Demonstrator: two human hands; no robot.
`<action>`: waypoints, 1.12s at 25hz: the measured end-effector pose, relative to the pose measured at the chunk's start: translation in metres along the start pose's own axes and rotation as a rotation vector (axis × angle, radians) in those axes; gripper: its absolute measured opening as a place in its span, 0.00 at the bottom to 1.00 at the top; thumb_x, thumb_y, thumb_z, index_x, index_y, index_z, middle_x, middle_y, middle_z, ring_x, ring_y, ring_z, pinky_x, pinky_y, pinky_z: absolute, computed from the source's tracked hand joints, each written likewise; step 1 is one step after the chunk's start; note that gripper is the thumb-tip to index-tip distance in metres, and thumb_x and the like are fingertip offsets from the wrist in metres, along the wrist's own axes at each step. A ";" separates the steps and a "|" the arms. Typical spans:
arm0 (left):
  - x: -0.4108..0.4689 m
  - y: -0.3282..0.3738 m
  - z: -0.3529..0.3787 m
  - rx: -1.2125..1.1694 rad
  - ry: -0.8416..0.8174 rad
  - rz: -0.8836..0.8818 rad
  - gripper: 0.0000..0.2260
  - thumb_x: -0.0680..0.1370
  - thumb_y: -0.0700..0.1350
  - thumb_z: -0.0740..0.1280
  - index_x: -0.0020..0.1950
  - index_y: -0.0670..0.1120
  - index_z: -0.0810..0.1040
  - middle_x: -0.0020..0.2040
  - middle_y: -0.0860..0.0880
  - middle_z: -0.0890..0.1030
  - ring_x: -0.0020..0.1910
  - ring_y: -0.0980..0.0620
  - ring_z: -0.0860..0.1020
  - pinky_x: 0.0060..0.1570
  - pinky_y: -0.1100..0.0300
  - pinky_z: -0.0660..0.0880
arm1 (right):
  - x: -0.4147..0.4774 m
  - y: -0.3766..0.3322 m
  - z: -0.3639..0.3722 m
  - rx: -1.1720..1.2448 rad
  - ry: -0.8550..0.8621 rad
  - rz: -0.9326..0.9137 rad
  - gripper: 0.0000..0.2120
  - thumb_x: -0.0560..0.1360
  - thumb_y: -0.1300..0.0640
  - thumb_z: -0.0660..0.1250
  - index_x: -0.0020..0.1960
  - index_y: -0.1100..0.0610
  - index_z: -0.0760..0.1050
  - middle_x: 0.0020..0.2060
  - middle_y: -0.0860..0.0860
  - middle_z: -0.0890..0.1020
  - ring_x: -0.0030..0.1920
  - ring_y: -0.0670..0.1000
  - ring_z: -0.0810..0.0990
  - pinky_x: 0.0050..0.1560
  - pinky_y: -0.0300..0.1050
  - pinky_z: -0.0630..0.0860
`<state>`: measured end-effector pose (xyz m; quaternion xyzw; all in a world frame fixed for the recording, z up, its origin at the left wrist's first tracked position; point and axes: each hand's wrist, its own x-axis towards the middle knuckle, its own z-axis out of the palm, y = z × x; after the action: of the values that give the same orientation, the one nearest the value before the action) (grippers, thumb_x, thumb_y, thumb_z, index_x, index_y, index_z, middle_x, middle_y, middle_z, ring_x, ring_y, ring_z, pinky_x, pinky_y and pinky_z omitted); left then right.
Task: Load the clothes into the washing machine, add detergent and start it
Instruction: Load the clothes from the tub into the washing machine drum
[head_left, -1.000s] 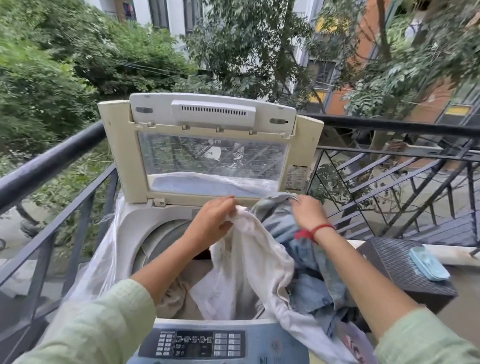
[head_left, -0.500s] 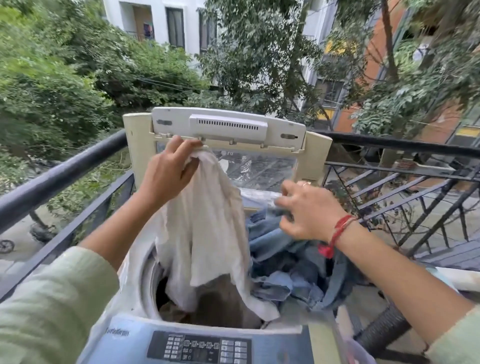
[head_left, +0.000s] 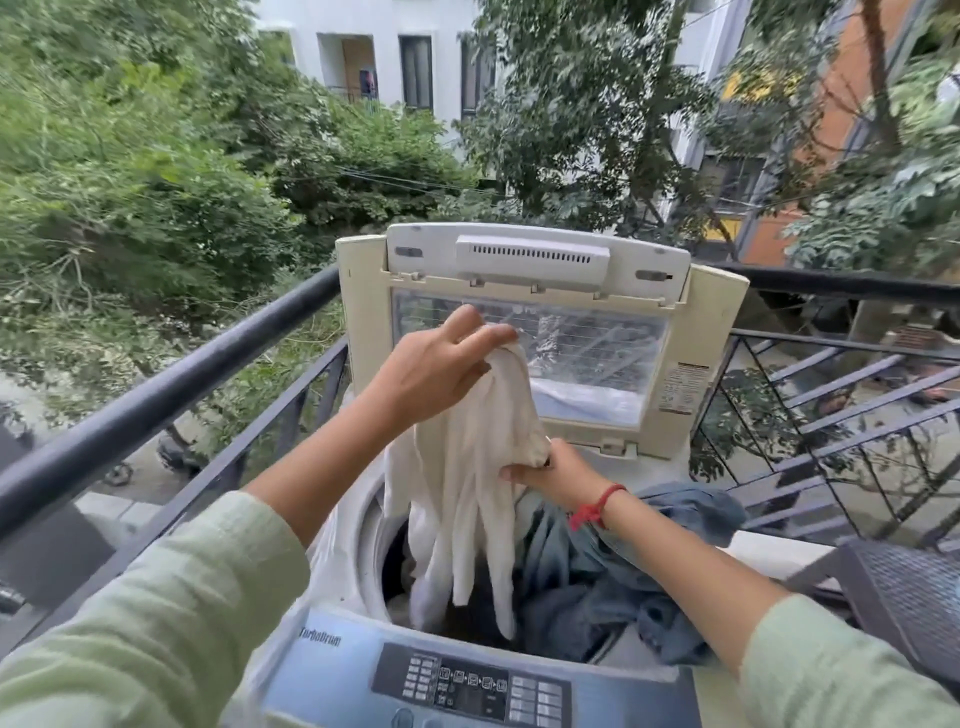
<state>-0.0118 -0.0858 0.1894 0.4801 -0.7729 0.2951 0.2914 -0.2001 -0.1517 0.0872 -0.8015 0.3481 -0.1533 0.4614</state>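
Observation:
A top-loading washing machine (head_left: 332, 639) stands on a balcony with its lid (head_left: 706, 332) raised upright. My left hand (head_left: 436, 369) pinches the top of a white garment (head_left: 467, 499) and holds it up over the drum opening, its lower end hanging into the drum. My right hand (head_left: 550, 473) grips the same white garment lower down, at its right edge. Blue denim clothes (head_left: 597, 587) lie draped over the right rim of the drum. The control panel (head_left: 467, 686) is at the front.
A black metal railing (head_left: 171, 384) runs along the left and behind the machine. A dark woven stool or table (head_left: 909, 597) stands at the right. Trees and buildings lie beyond the balcony.
My right hand left the denim pile and took hold of the white garment. My left hand still holds the garment's top raised over the drum, and the camera view has tilted up.

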 end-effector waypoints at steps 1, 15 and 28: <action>-0.007 -0.009 0.003 0.012 -0.050 0.005 0.15 0.74 0.45 0.58 0.61 0.49 0.67 0.49 0.47 0.70 0.26 0.43 0.74 0.19 0.56 0.71 | -0.002 0.008 -0.010 -0.015 0.012 0.040 0.05 0.72 0.58 0.71 0.44 0.61 0.80 0.39 0.50 0.80 0.40 0.46 0.76 0.40 0.38 0.72; -0.133 0.002 0.121 0.221 -0.799 0.140 0.27 0.69 0.39 0.59 0.68 0.54 0.67 0.66 0.47 0.72 0.59 0.45 0.75 0.54 0.48 0.73 | -0.055 0.022 -0.047 -1.253 -0.293 -0.125 0.13 0.74 0.50 0.63 0.57 0.52 0.73 0.52 0.53 0.76 0.49 0.58 0.79 0.40 0.48 0.74; -0.093 0.130 0.129 -0.375 -0.809 -0.197 0.49 0.68 0.67 0.66 0.75 0.56 0.36 0.77 0.48 0.52 0.76 0.50 0.50 0.72 0.37 0.42 | -0.111 0.060 -0.026 -1.407 0.669 -0.532 0.16 0.72 0.65 0.61 0.56 0.53 0.76 0.45 0.50 0.77 0.36 0.52 0.75 0.34 0.47 0.71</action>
<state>-0.1177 -0.0804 0.0131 0.5671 -0.8152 -0.0904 0.0747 -0.3188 -0.1107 0.0586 -0.8710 0.2803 -0.2341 -0.3286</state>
